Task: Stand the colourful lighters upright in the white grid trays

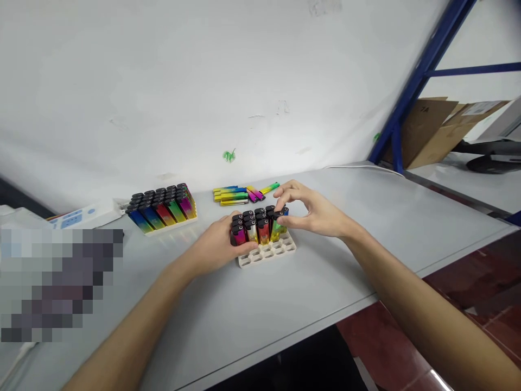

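A pale tray (267, 251) with oval slots stands on the grey table, its back rows filled with upright black-topped lighters (264, 232) in shiny colours. Slots at its front edge are empty. My left hand (215, 241) is around the tray's left end, thumb in front of the lighters and fingers partly hidden behind them. At the right end, my right hand (303, 212) pinches the top of a green-yellow lighter (276, 229) between thumb and fingers; this lighter stands in the tray.
A second tray (173, 228) full of lighters (163, 209) stands at the back left, near a white power strip (81, 214). Loose lighters (232, 195) lie by the wall. A blurred patch covers the left side. Cardboard boxes (435, 130) are behind a blue frame (407, 98).
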The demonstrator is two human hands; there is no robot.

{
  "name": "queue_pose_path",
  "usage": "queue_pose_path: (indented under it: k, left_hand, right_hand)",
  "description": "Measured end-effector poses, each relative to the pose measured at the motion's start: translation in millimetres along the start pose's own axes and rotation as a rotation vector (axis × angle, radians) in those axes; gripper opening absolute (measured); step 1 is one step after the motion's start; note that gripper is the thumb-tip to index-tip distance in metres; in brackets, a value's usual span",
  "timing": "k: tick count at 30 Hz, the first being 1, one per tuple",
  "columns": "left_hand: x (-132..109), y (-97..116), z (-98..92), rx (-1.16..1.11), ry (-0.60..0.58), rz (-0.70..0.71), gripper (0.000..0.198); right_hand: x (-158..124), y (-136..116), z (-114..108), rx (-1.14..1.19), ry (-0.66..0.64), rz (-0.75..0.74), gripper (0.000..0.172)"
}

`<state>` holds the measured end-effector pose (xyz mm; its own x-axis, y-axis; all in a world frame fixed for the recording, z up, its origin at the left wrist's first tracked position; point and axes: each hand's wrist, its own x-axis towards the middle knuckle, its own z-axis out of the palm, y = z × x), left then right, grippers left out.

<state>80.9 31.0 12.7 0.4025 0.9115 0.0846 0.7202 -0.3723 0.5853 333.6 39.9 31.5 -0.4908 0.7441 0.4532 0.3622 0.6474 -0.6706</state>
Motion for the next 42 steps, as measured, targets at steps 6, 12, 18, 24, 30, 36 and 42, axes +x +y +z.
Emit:
queue_pose_path:
  k: [6,12,18,24,30,36,42]
  left_hand:
    - [0.0,-0.4,-0.3,-0.001,-0.002,0.033,0.038]
    - [-0.3,-0.5,-0.2,0.000,-0.009,0.042,0.037]
    - [0.6,-2.8,0.3,0.004,-0.011,0.037,0.039]
    - [0.0,-1.6,-1.2,0.015,-0.020,0.031,0.037]
    - [0.2,-1.0,-2.3,0.095,-0.020,0.033,0.037]
    - [0.5,-0.7,-3.2,0.145,-0.026,0.051,0.036]
    - [0.9,-1.9,-2.3,0.111,-0.018,0.044,0.039]
  right_hand:
    - [-0.8,1.5,-2.1,-0.022,0.006,0.024,0.012]
    - [-1.7,1.4,-3.8,-0.050,-0.010,0.034,0.012]
    - [1.3,1.2,-4.0,-0.006,0.014,0.053,0.016]
    - [3.6,36.2,7.1,-0.357,0.167,0.345,0.032]
    - [24.9,74.0,20.5,-0.749,-0.021,0.422,0.057]
    - [46.3,83.0,21.4,-0.826,-0.020,0.439,0.048]
    - [40.1,81.8,13.5,-0.770,0.096,0.616,0.048]
